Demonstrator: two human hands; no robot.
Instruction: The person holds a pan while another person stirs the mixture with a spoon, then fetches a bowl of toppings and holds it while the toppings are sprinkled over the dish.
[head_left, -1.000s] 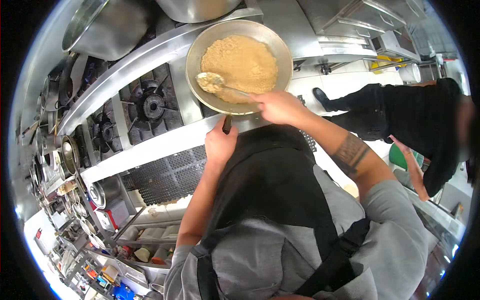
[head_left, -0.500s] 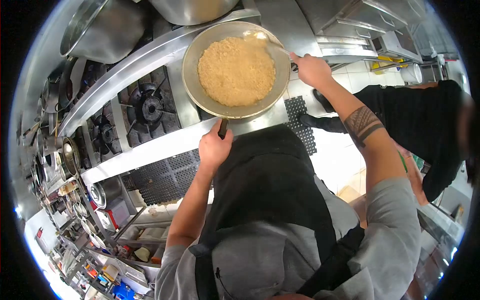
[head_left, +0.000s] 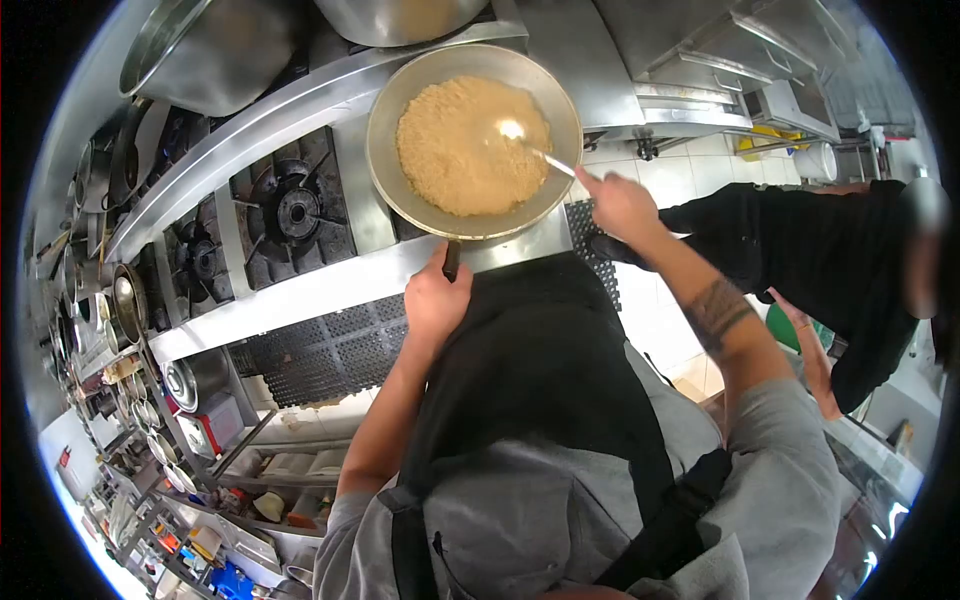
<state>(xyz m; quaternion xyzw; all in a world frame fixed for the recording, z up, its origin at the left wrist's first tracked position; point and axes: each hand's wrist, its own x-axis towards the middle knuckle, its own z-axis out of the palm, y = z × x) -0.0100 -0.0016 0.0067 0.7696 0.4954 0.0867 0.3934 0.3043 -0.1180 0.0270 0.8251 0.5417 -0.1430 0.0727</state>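
A wide metal frying pan [head_left: 380, 172] sits at the front of the stove, holding a broad layer of tan, grainy food [head_left: 450, 155]. My left hand [head_left: 436, 300] is closed around the pan's dark handle [head_left: 452, 260] at the near side. In my right hand [head_left: 624, 207] is the handle of a metal spoon [head_left: 550, 160], which reaches over the pan's right rim. The spoon's shiny head rests on or in the right part of the food; how deep it goes I cannot tell.
Gas burners [head_left: 297, 205] lie left of the pan. Large steel pots [head_left: 215, 60] stand behind a raised metal ledge [head_left: 300, 95]. To the right is a co-worker in black [head_left: 800, 240], a hand near something green [head_left: 785, 325]. A black rubber mat [head_left: 330, 350] covers part of the floor.
The spoon has moved from the pan's upper right edge down and inward over the food. My right hand has lowered with it. My left hand still grips the handle; the co-worker has shifted slightly.
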